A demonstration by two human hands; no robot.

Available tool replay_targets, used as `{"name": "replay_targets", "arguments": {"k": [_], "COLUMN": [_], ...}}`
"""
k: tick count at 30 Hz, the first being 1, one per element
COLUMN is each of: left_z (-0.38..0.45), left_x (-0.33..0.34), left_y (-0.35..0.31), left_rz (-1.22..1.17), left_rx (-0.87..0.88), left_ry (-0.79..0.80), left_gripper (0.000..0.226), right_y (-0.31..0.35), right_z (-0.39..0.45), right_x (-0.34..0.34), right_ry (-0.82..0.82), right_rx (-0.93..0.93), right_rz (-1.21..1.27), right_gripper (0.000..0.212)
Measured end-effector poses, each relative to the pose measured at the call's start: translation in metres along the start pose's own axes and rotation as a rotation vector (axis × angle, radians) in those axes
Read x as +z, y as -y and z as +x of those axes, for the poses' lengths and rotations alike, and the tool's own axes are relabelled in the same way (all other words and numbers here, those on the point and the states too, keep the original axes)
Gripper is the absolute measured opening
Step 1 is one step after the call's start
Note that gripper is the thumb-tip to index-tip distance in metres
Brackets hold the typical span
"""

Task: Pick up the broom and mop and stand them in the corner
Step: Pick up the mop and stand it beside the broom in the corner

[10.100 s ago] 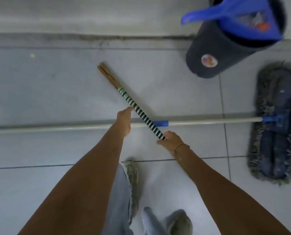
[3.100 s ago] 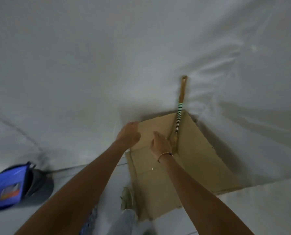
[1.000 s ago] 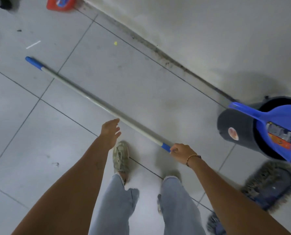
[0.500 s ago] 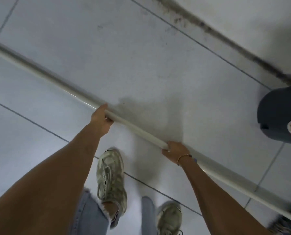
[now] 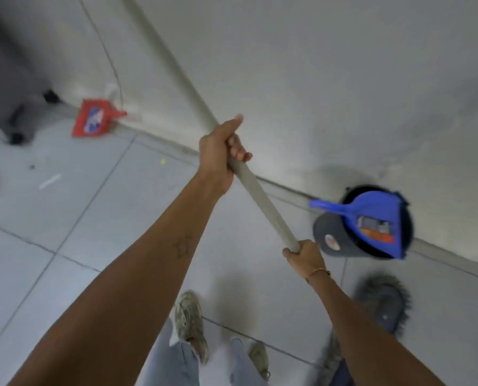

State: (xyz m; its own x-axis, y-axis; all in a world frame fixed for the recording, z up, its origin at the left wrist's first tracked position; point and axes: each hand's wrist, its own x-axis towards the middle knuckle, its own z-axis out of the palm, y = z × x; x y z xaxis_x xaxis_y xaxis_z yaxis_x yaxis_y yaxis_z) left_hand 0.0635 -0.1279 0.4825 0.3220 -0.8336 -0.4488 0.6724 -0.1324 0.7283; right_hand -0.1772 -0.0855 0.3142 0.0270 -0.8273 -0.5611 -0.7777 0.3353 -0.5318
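Note:
The mop's pale grey pole [image 5: 176, 71] slants from the upper left down to the lower right, raised off the floor. My left hand [image 5: 221, 151] grips it higher up, and my right hand [image 5: 302, 253] grips it lower down, near my body. The grey-blue fringed mop head [image 5: 382, 305] sits on the floor tiles at lower right, partly behind my right forearm. The broom is out of view.
A dark bucket [image 5: 329, 232] with a blue dustpan [image 5: 371, 218] in it stands against the white wall at right. A red dustpan [image 5: 93, 121] leans at the wall base on the left, by a thin cable. My feet are at the bottom centre.
Both hands have lifted the pole from flat on the floor to a steep slant. My view has risen, bringing the wall, bucket and red dustpan into sight.

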Motion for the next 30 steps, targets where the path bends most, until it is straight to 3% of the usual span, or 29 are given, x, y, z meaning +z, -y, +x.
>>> {"name": "replay_targets", "arguments": {"k": [5, 12, 15, 22, 30], "left_z": [-0.146, -0.29, -0.34, -0.457, -0.553], "left_x": [0.202, 0.357, 0.403, 0.476, 0.559], "left_y": [-0.062, -0.041, -0.021, 0.051, 0.164], "left_rz": [0.249, 0.376, 0.396, 0.469, 0.524], "left_rx": [0.125, 0.174, 0.158, 0.089, 0.011], "left_ry": [0.302, 0.687, 0.86, 1.252, 1.495], "left_gripper": [0.055, 0.056, 0.055, 0.053, 0.05], "right_y": [0.024, -0.011, -0.037, -0.122, -0.24], "right_z": [-0.121, -0.227, -0.265, -0.348, -0.389], "right_x": [-0.119, -0.241, -0.28, -0.34, -0.398], "right_ry": [-0.208, -0.414, -0.575, -0.847, -0.982], "right_rx": [0.008, 0.02, 0.061, 0.176, 0.276], "right_rz": [0.374, 0.685, 0.713, 0.812, 0.886], "right_gripper": [0.03, 0.018, 0.027, 0.02, 0.026]}}
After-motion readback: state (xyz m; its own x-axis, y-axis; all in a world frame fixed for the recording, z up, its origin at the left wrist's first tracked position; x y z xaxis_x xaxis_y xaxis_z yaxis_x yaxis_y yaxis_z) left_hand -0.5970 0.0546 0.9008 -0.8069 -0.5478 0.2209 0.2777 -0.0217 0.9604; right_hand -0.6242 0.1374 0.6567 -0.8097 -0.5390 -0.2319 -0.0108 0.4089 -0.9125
